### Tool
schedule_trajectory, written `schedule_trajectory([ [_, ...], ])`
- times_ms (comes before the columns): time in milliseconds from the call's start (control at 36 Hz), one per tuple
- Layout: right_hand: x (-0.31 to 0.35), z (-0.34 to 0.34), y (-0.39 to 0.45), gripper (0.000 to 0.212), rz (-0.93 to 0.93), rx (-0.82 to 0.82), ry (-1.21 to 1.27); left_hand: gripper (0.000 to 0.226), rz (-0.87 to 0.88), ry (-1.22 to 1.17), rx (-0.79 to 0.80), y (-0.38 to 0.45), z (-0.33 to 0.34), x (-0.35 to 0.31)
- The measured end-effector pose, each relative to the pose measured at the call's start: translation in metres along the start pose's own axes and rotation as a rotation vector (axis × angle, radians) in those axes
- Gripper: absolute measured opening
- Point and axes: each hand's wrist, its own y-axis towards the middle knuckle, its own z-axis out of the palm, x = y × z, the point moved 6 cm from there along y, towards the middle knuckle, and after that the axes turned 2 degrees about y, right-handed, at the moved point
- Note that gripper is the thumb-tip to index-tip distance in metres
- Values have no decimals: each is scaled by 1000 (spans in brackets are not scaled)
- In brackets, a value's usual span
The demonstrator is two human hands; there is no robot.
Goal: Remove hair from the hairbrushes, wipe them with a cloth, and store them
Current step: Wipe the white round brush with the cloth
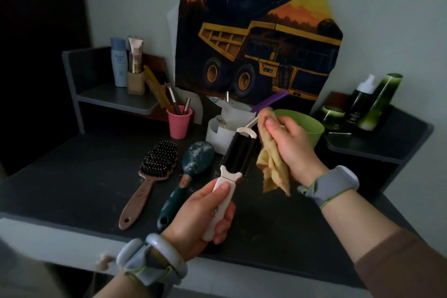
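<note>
Left hand (205,215): fingers wrapped round the handle of a white-and-black hairbrush (238,155), held above the desk (72,176) with its back toward the camera, bristles just visible along the edges. Right hand (290,145): clutching a crumpled yellow cloth (273,167), just beside the raised brush head; whether cloth and brush touch cannot be told. Judged stage: wiping of this brush is in hand. On the desk, left of the hands: a brown hairbrush (150,176), bristles up, and a dark green hairbrush (191,167), back up and dusted with white specks; they look not yet wiped, and neither is stored. Hair in the bristles cannot be made out. Behind: a pink cup (179,123), a white container (217,135) and a green bowl (307,123). Remaining, by estimate: two brushes and all storing.
</note>
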Motion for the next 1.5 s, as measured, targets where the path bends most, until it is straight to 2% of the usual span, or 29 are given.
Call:
schedule_trajectory([
  [139,30,13,-25,13,-458,50,-453,42,-3,39,-13,1,0,0],
  [222,29,28,-41,22,-569,127,-671,48,-49,76,-60,2,-3,3],
  [278,24,36,-52,21,-567,173,-684,60,-88,74,-115,3,-8,7],
  [361,18,47,-70,19,-556,228,-649,67,-47,46,-157,5,-12,5],
  [444,16,50,-81,18,-544,251,-628,68,11,35,-138,7,-10,2],
  [583,20,48,-88,16,-502,315,-599,85,14,4,-97,7,-8,0],
  [750,17,69,-114,20,-525,514,-658,83,35,-156,-127,10,-13,1],
  [889,20,78,-126,22,-587,620,-824,89,17,-186,-127,11,-17,3],
  [944,20,78,-126,22,-571,678,-855,86,2,-182,-154,11,-18,3],
  [1056,15,74,-129,22,-515,816,-912,56,-61,-244,-166,9,-15,5],
  [1139,5,69,-133,23,-469,902,-933,48,-85,-277,-189,7,-17,8],
  [1222,8,54,-124,21,-438,846,-903,43,-53,-261,-223,9,-20,8],
  [1333,23,27,-102,15,-411,670,-753,30,-17,-222,-230,10,-17,5],
  [1444,47,12,-88,22,-524,438,-672,28,-43,-177,-236,7,-18,5],
  [1500,57,14,-85,25,-589,380,-685,30,-50,-139,-236,7,-18,5],
])
